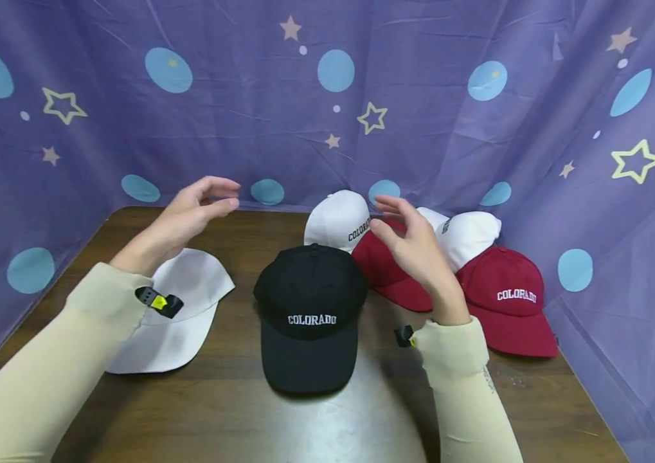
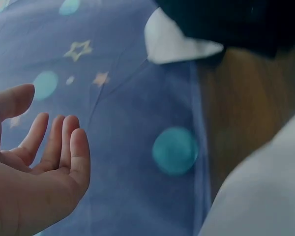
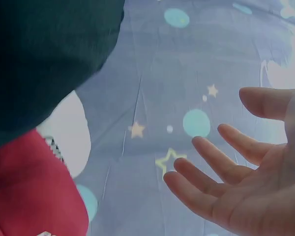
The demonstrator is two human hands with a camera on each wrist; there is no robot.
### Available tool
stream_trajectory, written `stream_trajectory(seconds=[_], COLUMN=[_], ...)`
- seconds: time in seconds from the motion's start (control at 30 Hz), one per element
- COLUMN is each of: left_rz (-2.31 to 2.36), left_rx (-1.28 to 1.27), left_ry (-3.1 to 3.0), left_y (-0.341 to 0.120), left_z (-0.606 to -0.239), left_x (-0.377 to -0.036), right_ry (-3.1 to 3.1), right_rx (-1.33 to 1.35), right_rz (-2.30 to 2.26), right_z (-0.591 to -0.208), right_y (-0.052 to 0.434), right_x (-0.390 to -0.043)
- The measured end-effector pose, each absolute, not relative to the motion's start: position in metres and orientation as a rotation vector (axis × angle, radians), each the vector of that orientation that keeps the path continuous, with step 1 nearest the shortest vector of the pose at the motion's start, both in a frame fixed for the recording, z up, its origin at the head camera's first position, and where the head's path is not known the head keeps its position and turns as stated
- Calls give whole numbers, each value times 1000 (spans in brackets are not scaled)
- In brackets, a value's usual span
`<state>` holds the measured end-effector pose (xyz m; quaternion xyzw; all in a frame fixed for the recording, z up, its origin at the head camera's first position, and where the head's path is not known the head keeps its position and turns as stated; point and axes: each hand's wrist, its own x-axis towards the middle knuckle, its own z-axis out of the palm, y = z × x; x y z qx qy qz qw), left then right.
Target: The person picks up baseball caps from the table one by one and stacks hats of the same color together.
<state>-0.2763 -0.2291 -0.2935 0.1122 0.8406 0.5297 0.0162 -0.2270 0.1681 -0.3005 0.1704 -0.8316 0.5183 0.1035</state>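
Note:
A black cap [image 1: 308,308] lettered COLORADO sits in the middle of the brown table [image 1: 234,418], brim toward me. Both my hands hover above the table, palms facing each other, fingers relaxed and holding nothing. My left hand [image 1: 200,206] hangs above and behind a white cap [image 1: 188,302] lying at the left. My right hand [image 1: 405,238] floats in front of a red cap [image 1: 385,270] just right of the black one. The left wrist view shows my empty left hand [image 2: 44,162]; the right wrist view shows my empty right hand [image 3: 236,172].
More caps are clustered at the back right: a white one [image 1: 339,218], another white one [image 1: 472,235] and a red COLORADO cap [image 1: 506,296]. A purple cloth with stars and blue dots [image 1: 327,96] walls in the table on three sides.

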Motion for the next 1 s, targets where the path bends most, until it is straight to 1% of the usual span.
stream_trajectory(seconds=[0.17, 0.4, 0.67, 1.0], left_rz=[1673, 1697, 1632, 1610], left_rx=[371, 366, 381, 377], left_ry=[2494, 2321, 2193, 2086], left_y=[-199, -173, -158, -148], left_z=[-307, -321, -345, -375], left_x=[-293, -319, -343, -359], right_ry=[-2462, -2462, -2500, -2509], right_rx=[451, 440, 438, 423], right_rz=[1485, 1443, 1428, 1466], right_z=[-308, -319, -326, -326], right_y=[180, 188, 195, 202], right_x=[-228, -235, -238, -238])
